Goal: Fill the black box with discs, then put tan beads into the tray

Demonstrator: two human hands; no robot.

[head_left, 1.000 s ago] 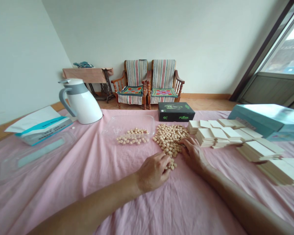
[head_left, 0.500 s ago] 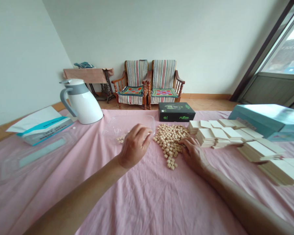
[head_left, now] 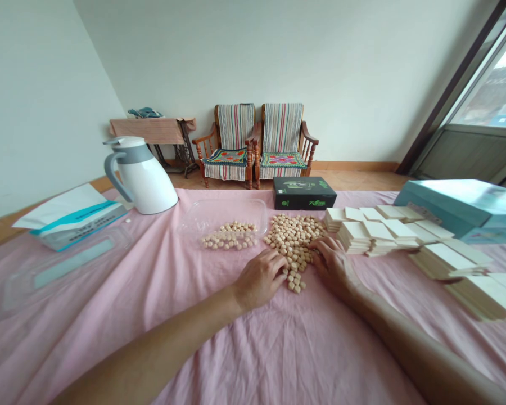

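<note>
Flanking small wooden cubes heaped right of the clear plastic tray, the left hand curls, hold indeterminable, and the right hand rests loosely spread, seemingly empty; a hasty sweep could scatter cubes.

On the front of a black box, we see bright green characters; the first appears to be 天, though the rest are too small for us to make out. A small round green emblem sits towards the left of that same face. More green lettering marks the right of its top, unreadable to us. On a white-and-blue packet, we find pale lettering on the blue band and darker print below, both too blurred to read.
</note>
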